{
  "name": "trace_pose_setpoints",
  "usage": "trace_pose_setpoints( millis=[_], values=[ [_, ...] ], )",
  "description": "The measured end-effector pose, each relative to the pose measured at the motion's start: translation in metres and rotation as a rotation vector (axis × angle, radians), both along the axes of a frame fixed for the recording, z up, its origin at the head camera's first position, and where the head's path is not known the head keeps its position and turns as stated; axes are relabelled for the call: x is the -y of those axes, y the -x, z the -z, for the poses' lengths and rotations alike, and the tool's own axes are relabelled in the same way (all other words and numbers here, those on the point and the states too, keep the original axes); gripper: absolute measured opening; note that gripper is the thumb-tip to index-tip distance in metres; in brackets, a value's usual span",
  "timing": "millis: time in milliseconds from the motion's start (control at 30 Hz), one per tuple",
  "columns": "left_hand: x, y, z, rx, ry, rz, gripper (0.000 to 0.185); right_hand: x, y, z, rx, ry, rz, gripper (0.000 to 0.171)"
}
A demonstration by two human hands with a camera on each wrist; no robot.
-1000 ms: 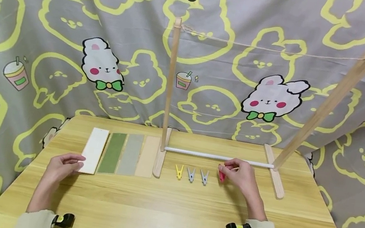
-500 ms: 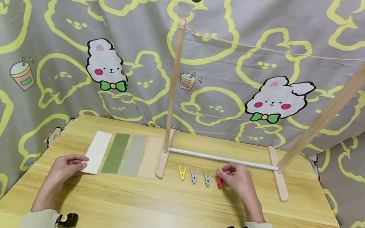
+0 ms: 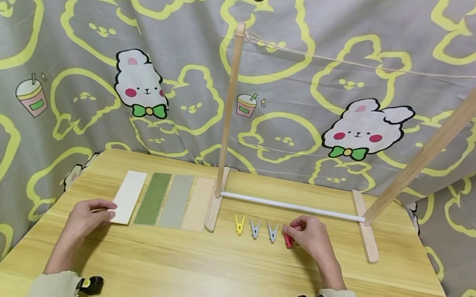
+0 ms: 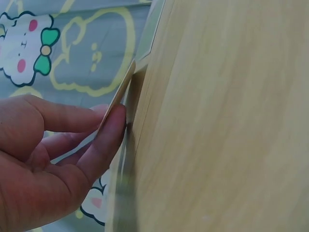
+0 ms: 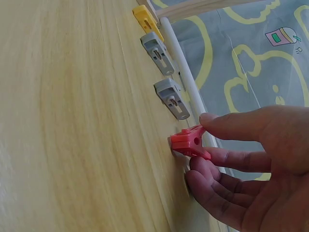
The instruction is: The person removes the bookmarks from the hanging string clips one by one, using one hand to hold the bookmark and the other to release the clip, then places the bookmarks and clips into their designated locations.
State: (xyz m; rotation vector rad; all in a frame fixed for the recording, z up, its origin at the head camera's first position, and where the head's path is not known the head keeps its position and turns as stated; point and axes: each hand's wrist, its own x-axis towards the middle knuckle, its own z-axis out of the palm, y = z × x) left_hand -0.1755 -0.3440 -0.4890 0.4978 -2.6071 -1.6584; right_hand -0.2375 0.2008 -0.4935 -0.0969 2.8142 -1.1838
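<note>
My left hand pinches the near left edge of a white rectangular card between thumb and fingers. In the left wrist view the card is seen edge-on, tilted up from the table. My right hand holds a red clothespin by its handle ends, thumb on one and index finger on the other. The right wrist view shows that red clothespin low over the wood. Left of it lie two grey clothespins and a yellow clothespin in a row.
Green, grey and beige cards lie right of the white one. Behind the clothespins stands a wooden frame with a white bottom rod and a string across its top. A patterned curtain hangs behind.
The view shifts slightly, moving the scene right. The right hand and red clothespin have come a little closer to the grey clothespins. The left hand keeps its pinch on the white card.
</note>
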Motion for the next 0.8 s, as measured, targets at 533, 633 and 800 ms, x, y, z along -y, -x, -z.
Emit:
trace_pose_setpoints(
  millis=[533,633,800],
  values=[
    [-0.0079,-0.0002,-0.0089,-0.037,0.132,0.059,0.037,0.0014,0.0037,0.0049,-0.005,-0.081,0.018,0.018],
    [-0.0073,0.0014,-0.0090,-0.040,0.132,0.076,0.038,0.0019,0.0026,0.0070,-0.007,-0.088,0.016,0.018],
    [-0.0054,0.0018,-0.0081,-0.030,0.142,0.107,0.040,0.0027,-0.0006,0.0081,0.000,-0.073,0.020,0.019]
  ],
)
